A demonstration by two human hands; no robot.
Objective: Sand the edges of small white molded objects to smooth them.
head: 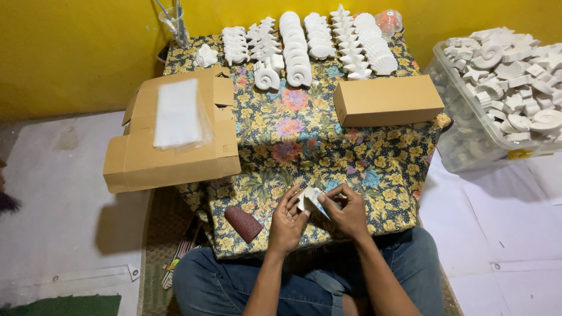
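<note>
We see both hands meeting over the near edge of the low table (304, 146), which is covered in a flowered cloth. The left hand (287, 219) and the right hand (346, 213) are both clamped on a small white piece (308, 199), fingers pinching it from either side, just above the table's near edge. We cannot tell its exact shape, since the fingers cover much of it.

Just left of the hands, on the table's near left corner, lies a dark red sanding block (243, 223). On the table's left side sits an open cardboard box (170, 158) with a stack of clear plastic bags (178, 114) lying on top of it; the box hangs over the table's left edge. Toward the table's right side lies a closed cardboard box (387, 100).

Along the table's far edge stand rows of white plaster shapes (304, 47): shells, stars, snails and the like. At the table's far left corner stands a clear glass (174, 23) with sticks in it. Beside the table on the right sits a clear plastic tub (497, 93), heaped with more white pieces. Below the table's near edge we see the person's knees in blue jeans (234, 281)
</note>
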